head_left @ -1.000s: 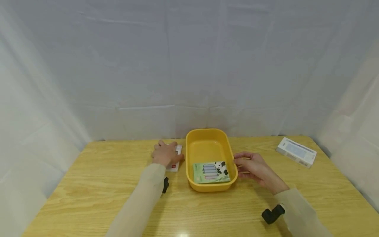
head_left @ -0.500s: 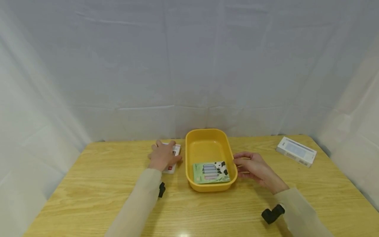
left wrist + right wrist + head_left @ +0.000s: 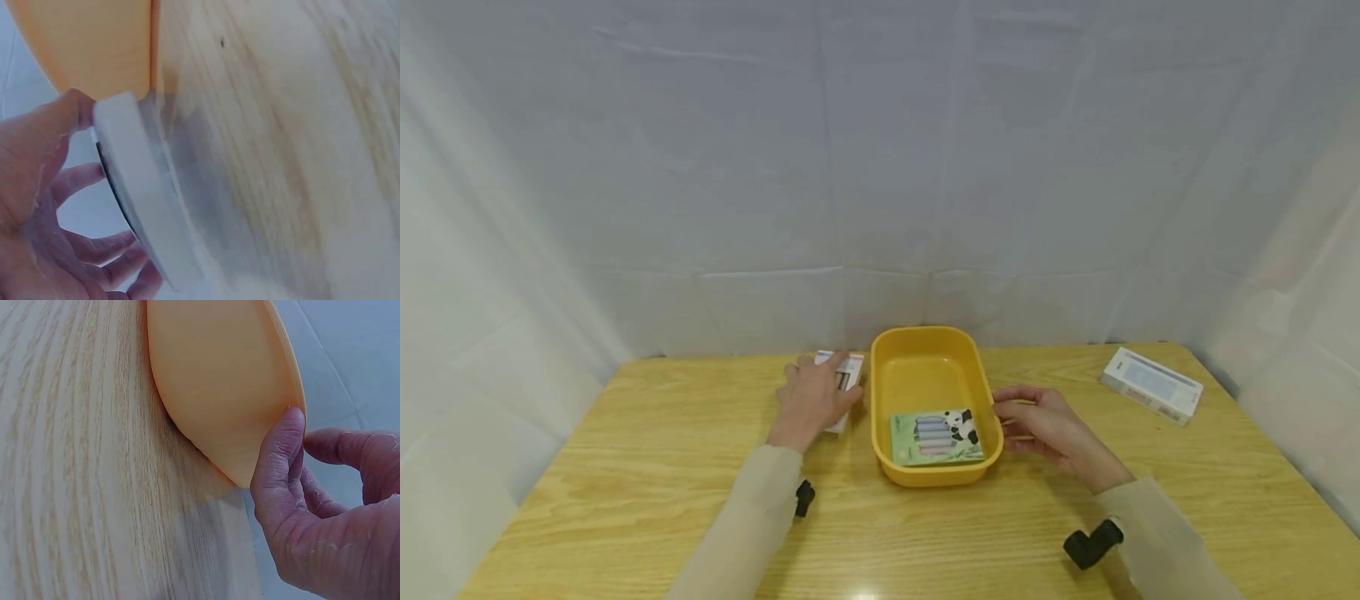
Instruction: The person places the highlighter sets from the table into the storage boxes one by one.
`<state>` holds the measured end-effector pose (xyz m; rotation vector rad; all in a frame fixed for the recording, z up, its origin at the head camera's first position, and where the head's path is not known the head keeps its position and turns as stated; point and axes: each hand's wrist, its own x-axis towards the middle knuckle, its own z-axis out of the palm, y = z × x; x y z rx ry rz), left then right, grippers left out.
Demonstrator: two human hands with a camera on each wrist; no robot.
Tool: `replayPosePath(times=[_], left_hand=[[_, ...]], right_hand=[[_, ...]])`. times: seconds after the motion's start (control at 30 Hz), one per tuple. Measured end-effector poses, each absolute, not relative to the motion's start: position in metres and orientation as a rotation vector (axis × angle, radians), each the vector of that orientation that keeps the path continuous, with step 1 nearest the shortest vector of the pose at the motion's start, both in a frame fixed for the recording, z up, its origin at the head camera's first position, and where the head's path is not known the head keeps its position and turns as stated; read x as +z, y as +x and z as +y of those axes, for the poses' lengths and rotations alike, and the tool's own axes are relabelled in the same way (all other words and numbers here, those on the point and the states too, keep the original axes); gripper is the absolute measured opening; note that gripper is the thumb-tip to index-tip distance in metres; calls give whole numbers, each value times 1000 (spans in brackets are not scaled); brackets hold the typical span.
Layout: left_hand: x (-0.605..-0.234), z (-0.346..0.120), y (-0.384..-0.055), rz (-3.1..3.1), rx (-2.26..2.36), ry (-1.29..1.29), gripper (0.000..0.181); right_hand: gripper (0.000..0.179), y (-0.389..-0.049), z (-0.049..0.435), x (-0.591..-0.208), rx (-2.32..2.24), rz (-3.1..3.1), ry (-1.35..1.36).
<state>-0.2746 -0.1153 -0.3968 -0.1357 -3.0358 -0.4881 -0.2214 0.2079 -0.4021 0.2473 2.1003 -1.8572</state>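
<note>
My left hand grips a flat white box with a dark window and coloured print, just left of the yellow plastic bin. In the left wrist view, the thumb is at one end of the white box and the fingers are along its side; the box stands tilted over the table. My right hand is at the bin's right rim. Its thumb and a fingertip meet the rim from two sides in the right wrist view. A green box with a panda and pastel sticks printed on it lies in the bin's near end.
Another white box with a pale blue panel lies at the back right of the wooden table. Behind the table and at both sides hang white sheets. The bin stands near the table's back edge.
The white box under my left hand shifted left, then away towards the back edge, and its coloured end now shows. The left forearm moved left. Right hand and bin stayed in place.
</note>
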Motion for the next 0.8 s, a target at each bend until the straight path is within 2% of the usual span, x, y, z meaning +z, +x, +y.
replayPosePath(times=[0.8], left_hand=[[-382, -116, -267, -2774, -536, -198, 64]], right_hand=[[47, -221, 208, -402, -1852, 2101, 260]])
